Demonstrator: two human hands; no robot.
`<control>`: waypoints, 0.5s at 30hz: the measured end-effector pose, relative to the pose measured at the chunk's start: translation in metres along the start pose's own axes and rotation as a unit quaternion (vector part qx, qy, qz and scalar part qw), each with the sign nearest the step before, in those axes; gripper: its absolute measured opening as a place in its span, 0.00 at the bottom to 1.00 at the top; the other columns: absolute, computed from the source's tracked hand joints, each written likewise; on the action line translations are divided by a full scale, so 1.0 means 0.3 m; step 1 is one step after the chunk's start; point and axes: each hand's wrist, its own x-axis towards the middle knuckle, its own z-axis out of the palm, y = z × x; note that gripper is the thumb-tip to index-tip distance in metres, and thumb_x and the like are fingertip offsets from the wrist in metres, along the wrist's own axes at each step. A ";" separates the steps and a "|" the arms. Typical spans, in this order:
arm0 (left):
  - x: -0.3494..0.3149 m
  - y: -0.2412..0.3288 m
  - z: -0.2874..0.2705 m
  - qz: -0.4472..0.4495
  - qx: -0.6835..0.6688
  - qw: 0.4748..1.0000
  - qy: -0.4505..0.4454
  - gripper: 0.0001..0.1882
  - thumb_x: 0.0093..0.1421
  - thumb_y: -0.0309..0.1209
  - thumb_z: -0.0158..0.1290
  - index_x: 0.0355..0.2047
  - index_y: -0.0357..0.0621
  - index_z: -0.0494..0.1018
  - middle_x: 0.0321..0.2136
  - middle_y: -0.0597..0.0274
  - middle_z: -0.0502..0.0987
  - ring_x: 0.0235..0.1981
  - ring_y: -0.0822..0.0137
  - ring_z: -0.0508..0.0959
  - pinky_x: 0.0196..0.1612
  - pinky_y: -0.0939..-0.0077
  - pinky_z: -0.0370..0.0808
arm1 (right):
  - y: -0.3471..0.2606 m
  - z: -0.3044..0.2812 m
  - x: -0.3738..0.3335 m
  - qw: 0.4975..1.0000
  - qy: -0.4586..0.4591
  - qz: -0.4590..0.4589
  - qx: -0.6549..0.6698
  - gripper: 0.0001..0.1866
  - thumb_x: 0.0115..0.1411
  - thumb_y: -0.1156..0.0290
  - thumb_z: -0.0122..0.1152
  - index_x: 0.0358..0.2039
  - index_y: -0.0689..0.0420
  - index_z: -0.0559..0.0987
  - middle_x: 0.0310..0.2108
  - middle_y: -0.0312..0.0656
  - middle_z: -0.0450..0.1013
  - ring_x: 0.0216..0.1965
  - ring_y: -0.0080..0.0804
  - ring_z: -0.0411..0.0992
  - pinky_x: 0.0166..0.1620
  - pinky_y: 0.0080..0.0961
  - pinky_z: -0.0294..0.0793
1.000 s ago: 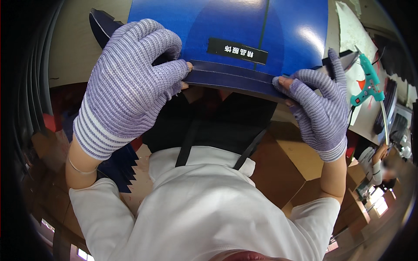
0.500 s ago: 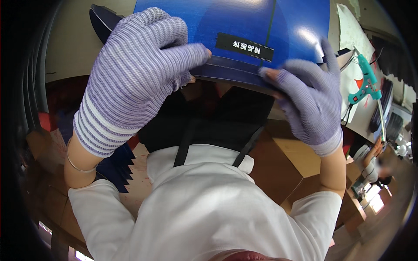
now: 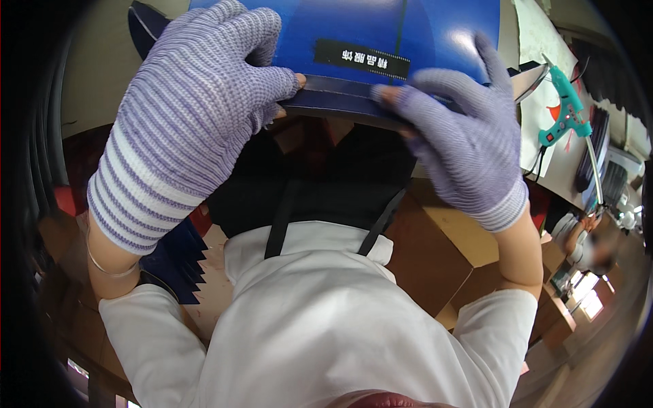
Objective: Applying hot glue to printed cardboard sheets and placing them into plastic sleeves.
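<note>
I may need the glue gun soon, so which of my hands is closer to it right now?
Right. Your right hand presses the near edge of the blue card, with the teal glue gun just beyond it on the table. Your left hand holds the card's far left side.

Blue glossy carton (image 3: 381,30) up top, its near edge pinched under my left hand (image 3: 197,115) and right hand (image 3: 462,143). Black strip label (image 3: 362,58) with white print sits on it between my hands. Brown cardboard boxes (image 3: 435,251) below, lower right.
</note>
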 end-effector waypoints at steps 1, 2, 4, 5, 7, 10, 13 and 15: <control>-0.001 -0.005 0.002 -0.108 -0.114 0.987 -0.033 0.14 0.44 0.23 0.60 0.35 0.46 0.77 0.26 0.62 0.69 0.30 0.65 0.71 0.35 0.73 0.72 | 0.009 -0.022 -0.020 1.000 -0.018 0.009 -0.013 0.17 0.43 0.73 0.61 0.38 0.49 0.78 0.30 0.36 0.71 0.34 0.33 0.72 0.58 0.55 0.53; -0.002 -0.010 0.004 -0.105 -0.113 0.988 -0.029 0.14 0.44 0.23 0.60 0.35 0.46 0.77 0.26 0.62 0.69 0.30 0.65 0.71 0.35 0.73 0.72 | 0.020 -0.041 -0.039 0.999 -0.022 0.024 -0.016 0.17 0.43 0.74 0.61 0.37 0.49 0.78 0.29 0.37 0.71 0.33 0.33 0.72 0.58 0.55 0.53; -0.001 -0.019 0.002 0.097 0.106 0.989 0.037 0.15 0.45 0.24 0.60 0.36 0.47 0.77 0.25 0.62 0.69 0.31 0.64 0.71 0.36 0.73 0.72 | 0.037 -0.063 -0.064 0.997 -0.056 0.038 -0.026 0.17 0.43 0.74 0.61 0.37 0.49 0.78 0.29 0.37 0.71 0.33 0.34 0.72 0.58 0.55 0.52; 0.001 -0.023 0.000 0.104 0.104 0.988 0.038 0.15 0.45 0.24 0.60 0.36 0.47 0.77 0.25 0.62 0.69 0.31 0.64 0.71 0.36 0.73 0.72 | 0.045 -0.066 -0.069 0.998 -0.043 0.025 -0.029 0.17 0.43 0.75 0.61 0.37 0.50 0.79 0.29 0.38 0.71 0.33 0.33 0.72 0.58 0.55 0.52; 0.006 -0.026 -0.010 0.101 0.111 0.988 0.029 0.15 0.44 0.25 0.59 0.36 0.48 0.77 0.25 0.63 0.69 0.30 0.64 0.71 0.40 0.69 0.72 | 0.061 -0.065 -0.079 0.999 -0.022 -0.002 -0.023 0.17 0.42 0.78 0.61 0.36 0.51 0.79 0.29 0.39 0.72 0.33 0.35 0.71 0.55 0.49 0.60; 0.007 -0.024 -0.019 0.137 0.092 0.985 0.054 0.16 0.42 0.25 0.60 0.35 0.51 0.78 0.24 0.63 0.69 0.31 0.65 0.71 0.49 0.65 0.69 | 0.070 -0.052 -0.097 0.998 0.027 0.031 0.056 0.10 0.46 0.74 0.60 0.32 0.50 0.79 0.26 0.36 0.72 0.34 0.36 0.70 0.46 0.42 0.66; -0.037 -0.005 -0.015 0.145 0.092 0.984 0.054 0.18 0.40 0.25 0.60 0.35 0.55 0.78 0.25 0.64 0.70 0.32 0.64 0.72 0.57 0.55 0.61 | 0.056 -0.049 -0.138 0.998 0.019 0.006 0.060 0.12 0.44 0.74 0.60 0.32 0.52 0.79 0.32 0.36 0.74 0.37 0.38 0.69 0.41 0.33 0.67; -0.071 0.001 -0.011 0.157 0.098 0.982 0.047 0.18 0.42 0.27 0.59 0.37 0.55 0.78 0.27 0.63 0.71 0.34 0.63 0.72 0.58 0.51 0.58 | 0.043 -0.051 -0.166 0.999 0.030 -0.015 0.038 0.11 0.44 0.74 0.60 0.31 0.53 0.78 0.34 0.36 0.74 0.37 0.39 0.69 0.41 0.32 0.68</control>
